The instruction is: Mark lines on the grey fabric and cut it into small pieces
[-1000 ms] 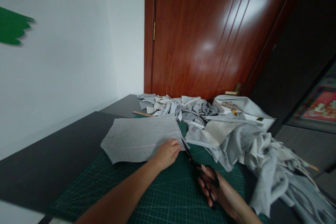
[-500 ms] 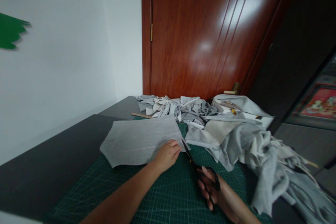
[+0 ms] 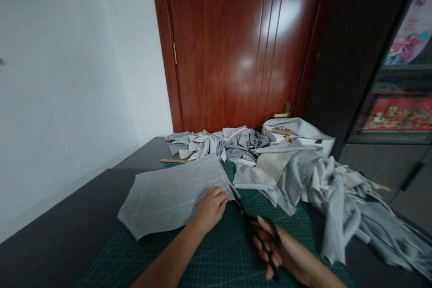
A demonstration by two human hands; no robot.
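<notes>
A flat piece of grey cloth (image 3: 172, 195) lies on a green cutting mat (image 3: 222, 252). My left hand (image 3: 209, 209) rests on the cloth's near right corner, fingers curled and pressing it down. My right hand (image 3: 270, 245) grips black scissors (image 3: 254, 222) through the handle loops. The scissor blades point up and left, with their tips at the cloth's right edge beside my left fingers.
A heap of grey fabric (image 3: 313, 184) covers the right side of the dark table (image 3: 50, 238). Cut grey scraps (image 3: 212, 144) and a wooden ruler (image 3: 173, 160) lie at the back. A white box (image 3: 297, 132) stands before the brown door (image 3: 239, 45). A white wall runs on the left.
The camera has swung to the right and a little up, so the green shape on the wall is out of view. My hands, the scissors and the cloth keep nearly the same positions.
</notes>
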